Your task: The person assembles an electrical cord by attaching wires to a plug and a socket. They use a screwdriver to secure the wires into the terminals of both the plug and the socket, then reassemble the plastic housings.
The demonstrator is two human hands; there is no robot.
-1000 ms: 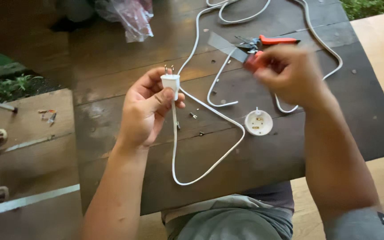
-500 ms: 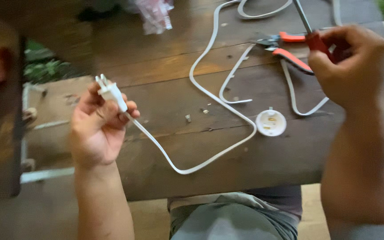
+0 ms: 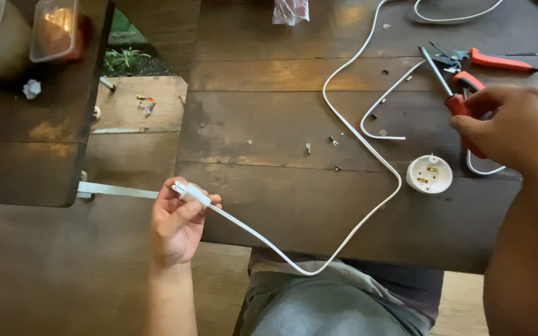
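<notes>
open planks left of cord point(image 3: 368, 149), pliers point(image 3: 487, 61) rightward

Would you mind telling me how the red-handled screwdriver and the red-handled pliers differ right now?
The screwdriver is gripped by the right hand and raised, its shaft pointing away; the pliers lie untouched on the wooden table. The screwdriver has one thin straight shaft, whereas the pliers have two handles meeting at dark jaws. Both have red grips and sit near the white cord.
</notes>
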